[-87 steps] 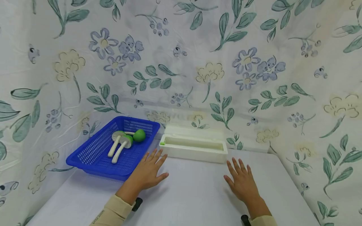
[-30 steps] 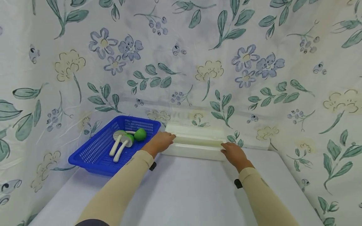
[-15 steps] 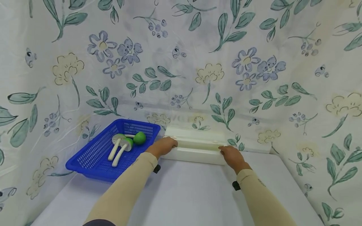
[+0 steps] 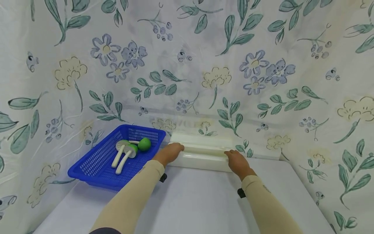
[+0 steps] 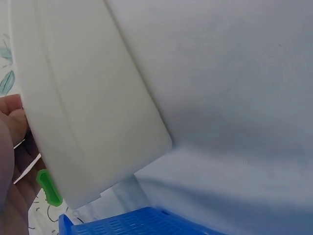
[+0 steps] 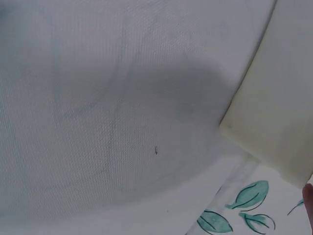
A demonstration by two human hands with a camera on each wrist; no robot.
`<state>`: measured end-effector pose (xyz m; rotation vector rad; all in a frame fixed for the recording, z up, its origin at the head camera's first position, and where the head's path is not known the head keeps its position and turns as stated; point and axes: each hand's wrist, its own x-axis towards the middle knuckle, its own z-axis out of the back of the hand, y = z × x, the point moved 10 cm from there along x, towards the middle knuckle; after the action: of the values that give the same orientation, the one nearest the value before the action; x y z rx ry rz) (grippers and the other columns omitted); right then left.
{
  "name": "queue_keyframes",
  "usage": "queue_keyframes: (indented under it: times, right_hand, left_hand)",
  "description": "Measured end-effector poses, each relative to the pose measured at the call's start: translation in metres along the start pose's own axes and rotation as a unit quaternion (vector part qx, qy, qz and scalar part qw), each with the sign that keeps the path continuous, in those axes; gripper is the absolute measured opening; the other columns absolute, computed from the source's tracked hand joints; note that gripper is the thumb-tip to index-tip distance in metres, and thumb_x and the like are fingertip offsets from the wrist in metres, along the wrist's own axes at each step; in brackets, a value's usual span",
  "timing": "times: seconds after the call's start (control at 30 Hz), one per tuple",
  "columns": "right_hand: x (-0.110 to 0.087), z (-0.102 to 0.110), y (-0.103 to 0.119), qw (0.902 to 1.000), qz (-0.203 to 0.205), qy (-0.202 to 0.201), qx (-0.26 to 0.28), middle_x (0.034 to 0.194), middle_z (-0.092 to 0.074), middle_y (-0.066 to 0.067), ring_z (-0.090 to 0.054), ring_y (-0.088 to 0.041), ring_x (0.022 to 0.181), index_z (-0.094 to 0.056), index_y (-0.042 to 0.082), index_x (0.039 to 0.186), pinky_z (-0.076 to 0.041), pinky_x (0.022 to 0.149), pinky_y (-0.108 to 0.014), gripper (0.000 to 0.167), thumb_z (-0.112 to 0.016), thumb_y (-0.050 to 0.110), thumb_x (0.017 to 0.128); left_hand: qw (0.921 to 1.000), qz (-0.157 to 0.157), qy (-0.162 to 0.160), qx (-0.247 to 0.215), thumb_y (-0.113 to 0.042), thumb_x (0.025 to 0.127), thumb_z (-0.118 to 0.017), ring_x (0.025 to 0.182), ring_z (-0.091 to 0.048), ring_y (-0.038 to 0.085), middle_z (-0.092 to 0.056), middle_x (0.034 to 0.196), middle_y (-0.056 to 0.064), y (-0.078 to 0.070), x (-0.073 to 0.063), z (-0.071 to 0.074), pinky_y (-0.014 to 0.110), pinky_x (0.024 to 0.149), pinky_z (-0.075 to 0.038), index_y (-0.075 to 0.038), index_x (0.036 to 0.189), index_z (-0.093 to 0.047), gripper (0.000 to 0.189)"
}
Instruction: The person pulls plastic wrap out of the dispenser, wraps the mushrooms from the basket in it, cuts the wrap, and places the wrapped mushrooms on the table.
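Note:
A long white box (image 4: pixel 201 162) with its lid (image 4: pixel 201 138) folded back stands at the back of the table. My left hand (image 4: pixel 170 154) is at its left end, fingers curled over the front rim. At the right end, my right hand (image 4: pixel 239 163) has fingers and thumb bent together at the same rim. In the left wrist view, fingertips (image 5: pixel 18 123) pinch at the box's upper edge, close above a small green plastic piece (image 5: pixel 49 187). The right wrist view shows only a fingertip (image 6: pixel 308 196) at the box's corner. What lies between the fingers is hidden.
A blue perforated basket (image 4: pixel 90 172) stands left of the box, close to my left forearm. Inside are several mushroom-shaped things with green caps (image 4: pixel 144 144) and white stems (image 4: pixel 122 164). A floral sheet (image 4: pixel 216 100) hangs behind the white-covered table (image 4: pixel 198 201).
Earlier both hands were spread open above the table. They have since moved forward onto the box's ends, fingers curling at the rim. Over the last second the right hand shifted slightly inward.

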<state>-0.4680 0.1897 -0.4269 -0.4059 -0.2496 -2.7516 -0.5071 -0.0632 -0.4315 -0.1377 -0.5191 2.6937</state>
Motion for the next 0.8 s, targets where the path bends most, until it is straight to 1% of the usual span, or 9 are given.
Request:
queue_keyframes:
  times: [0.07,0.13,0.2,0.37,0.47,0.5,0.57,0.73,0.8]
  right_hand:
    - [0.001,-0.001,0.004,0.9997,0.011,-0.010,-0.017,0.110,-0.064,-0.014,-0.061,-0.031,0.104,-0.061,0.001,0.124,-0.050,0.088,-0.039,0.035,-0.062,-0.004,0.090]
    - [0.002,-0.002,0.008,0.9992,0.020,-0.021,-0.029,0.108,-0.064,-0.015,-0.061,-0.032,0.101,-0.061,0.000,0.123,-0.051,0.085,-0.040,0.032,-0.062,0.000,0.091]
    - [0.003,-0.003,0.009,0.9986,0.025,-0.029,-0.038,0.106,-0.064,-0.015,-0.061,-0.032,0.098,-0.061,0.000,0.122,-0.052,0.082,-0.040,0.028,-0.061,0.004,0.094]
    - [0.002,-0.002,0.007,0.9981,0.029,-0.045,-0.032,0.096,-0.061,-0.008,-0.060,-0.027,0.090,-0.064,0.003,0.110,-0.051,0.078,-0.038,0.016,-0.060,0.009,0.096]
    - [0.000,-0.001,0.008,0.9972,0.037,-0.053,-0.038,0.091,-0.057,-0.006,-0.058,-0.026,0.085,-0.061,0.004,0.102,-0.051,0.075,-0.039,0.007,-0.060,0.006,0.095]
    - [0.000,-0.001,0.009,0.9968,0.039,-0.054,-0.044,0.090,-0.056,-0.006,-0.057,-0.026,0.084,-0.059,0.004,0.100,-0.050,0.075,-0.039,0.006,-0.059,0.004,0.095]
    - [-0.001,-0.003,0.011,0.9960,0.040,-0.050,-0.063,0.089,-0.052,-0.007,-0.055,-0.027,0.083,-0.055,0.004,0.099,-0.050,0.073,-0.042,0.006,-0.058,0.001,0.095]
    - [0.001,-0.008,0.014,0.9913,0.029,-0.053,-0.118,0.085,-0.042,-0.007,-0.049,-0.027,0.080,-0.045,0.004,0.093,-0.046,0.074,-0.044,0.010,-0.055,0.001,0.094]
    - [0.003,-0.007,0.015,0.9891,0.026,-0.073,-0.125,0.083,-0.040,-0.007,-0.047,-0.026,0.079,-0.044,0.004,0.091,-0.045,0.074,-0.043,0.012,-0.054,0.003,0.095]
  left_hand:
    - [0.9993,0.002,0.001,0.037,-0.021,0.104,-0.037,0.134,-0.040,0.032,-0.048,0.143,0.013,0.002,0.000,-0.003,0.046,0.109,-0.030,-0.005,0.137,-0.052,0.039]
    - [0.9938,-0.027,-0.004,0.108,-0.018,0.104,-0.040,0.131,-0.044,0.032,-0.050,0.140,0.014,-0.003,0.000,-0.004,0.046,0.107,-0.034,-0.005,0.134,-0.053,0.035]
    - [0.9793,-0.067,-0.016,0.190,-0.009,0.102,-0.045,0.126,-0.049,0.032,-0.053,0.136,0.015,-0.011,-0.001,-0.005,0.044,0.104,-0.038,-0.006,0.130,-0.056,0.030]
    - [0.9707,-0.085,-0.029,0.223,-0.003,0.100,-0.049,0.125,-0.049,0.031,-0.052,0.135,0.015,-0.017,-0.001,-0.006,0.042,0.103,-0.039,-0.004,0.128,-0.056,0.029]
    - [0.9639,-0.103,-0.060,0.238,-0.001,0.098,-0.051,0.119,-0.053,0.030,-0.055,0.128,0.015,-0.022,-0.003,-0.004,0.041,0.099,-0.043,-0.003,0.125,-0.057,0.028]
    - [0.9587,-0.113,-0.077,0.250,0.000,0.097,-0.053,0.114,-0.056,0.029,-0.057,0.124,0.015,-0.025,-0.004,-0.003,0.039,0.096,-0.045,-0.003,0.123,-0.057,0.027]
    - [0.9417,-0.134,-0.117,0.286,0.001,0.096,-0.056,0.104,-0.059,0.027,-0.059,0.113,0.014,-0.030,-0.009,-0.002,0.038,0.088,-0.049,-0.002,0.118,-0.059,0.022]
    - [0.8822,-0.187,-0.236,0.362,0.001,0.093,-0.053,0.083,-0.056,0.026,-0.055,0.090,0.010,-0.046,-0.022,0.002,0.038,0.075,-0.048,-0.001,0.099,-0.059,0.009]
    - [0.8680,-0.199,-0.273,0.364,0.001,0.093,-0.044,0.079,-0.053,0.025,-0.052,0.086,0.010,-0.050,-0.026,0.005,0.039,0.073,-0.046,-0.001,0.095,-0.057,0.013]
